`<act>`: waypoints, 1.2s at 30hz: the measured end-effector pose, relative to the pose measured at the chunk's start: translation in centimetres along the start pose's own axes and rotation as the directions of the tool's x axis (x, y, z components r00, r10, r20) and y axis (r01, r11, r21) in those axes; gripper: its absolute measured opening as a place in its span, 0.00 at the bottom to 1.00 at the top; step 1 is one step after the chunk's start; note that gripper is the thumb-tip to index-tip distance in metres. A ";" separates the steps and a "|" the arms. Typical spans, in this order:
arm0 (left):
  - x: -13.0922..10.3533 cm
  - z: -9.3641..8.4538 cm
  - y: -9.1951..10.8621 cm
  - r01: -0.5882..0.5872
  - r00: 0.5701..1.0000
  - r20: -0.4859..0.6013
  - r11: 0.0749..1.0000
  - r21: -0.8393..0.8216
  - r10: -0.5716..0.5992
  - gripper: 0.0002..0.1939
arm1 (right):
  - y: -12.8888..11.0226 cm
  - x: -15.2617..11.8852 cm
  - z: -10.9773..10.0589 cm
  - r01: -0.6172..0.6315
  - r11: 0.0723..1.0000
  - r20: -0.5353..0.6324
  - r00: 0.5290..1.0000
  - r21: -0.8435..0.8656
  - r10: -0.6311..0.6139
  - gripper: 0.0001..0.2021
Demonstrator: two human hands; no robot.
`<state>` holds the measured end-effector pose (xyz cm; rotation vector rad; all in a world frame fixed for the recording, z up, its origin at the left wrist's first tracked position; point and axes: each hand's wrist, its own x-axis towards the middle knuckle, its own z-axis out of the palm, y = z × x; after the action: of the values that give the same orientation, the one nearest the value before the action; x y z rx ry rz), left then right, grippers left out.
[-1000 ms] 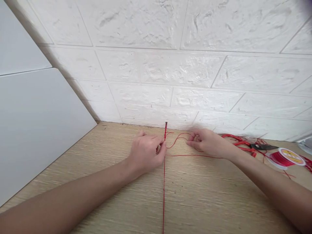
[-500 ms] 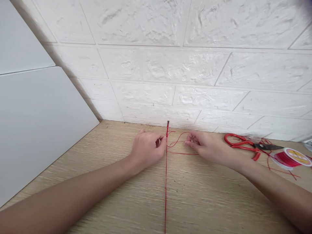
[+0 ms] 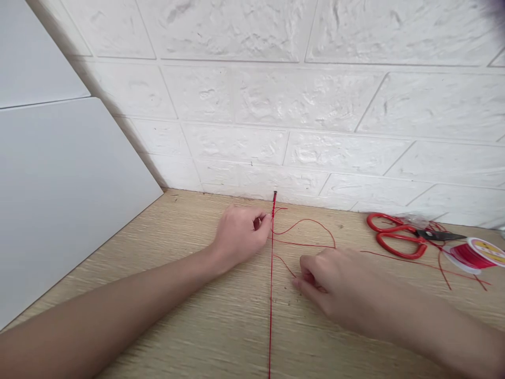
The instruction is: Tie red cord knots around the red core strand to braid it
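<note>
A taut red cord [image 3: 271, 305] runs from a small dark peg [image 3: 275, 193] at the foot of the wall toward me. Its far stretch is a knotted or twisted section [image 3: 273, 204]. My left hand [image 3: 243, 231] pinches the cord just below that section, thumb and forefinger together. Lower and to the right, my right hand [image 3: 335, 287] is closed in a pinch on a thin red thread [image 3: 284, 265] that slants down from the cord. Another loose loop of red thread [image 3: 315, 223] curves above the right hand and passes behind it.
Red-handled scissors [image 3: 400, 235] lie at the right, beside a spool of red thread [image 3: 469, 255] with loose ends around it. White brick-patterned wall [image 3: 236, 100] closes off the back of the wooden table [image 3: 189, 316]. A grey-white panel [image 3: 71, 200] stands at the left.
My right hand has moved down and toward me, drawing a thread down from beside the cord. My left hand keeps its pinch on the cord. The view has shifted slightly.
</note>
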<state>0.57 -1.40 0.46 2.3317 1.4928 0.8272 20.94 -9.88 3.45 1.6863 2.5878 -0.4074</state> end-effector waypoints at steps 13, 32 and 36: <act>0.0 0.2 -0.1 -0.052 0.995 -0.086 0.998 -0.038 0.048 0.17 | -2.3 -1.8 -0.1 0.184 0.962 -0.095 0.974 -0.204 -0.207 0.07; 0.0 -0.2 -0.2 -0.050 0.995 0.088 0.998 0.048 0.045 0.06 | -2.6 0.8 3.2 0.130 0.957 -0.120 0.979 -0.260 -0.165 0.30; 0.1 -0.2 -0.2 -0.067 0.982 0.182 0.997 0.033 0.060 0.04 | -2.4 1.1 3.6 0.090 0.971 -0.149 0.981 -0.222 -0.125 0.29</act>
<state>0.29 -1.22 0.58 2.4207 1.3780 0.5869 17.87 -10.65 0.24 1.5723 2.7274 0.0113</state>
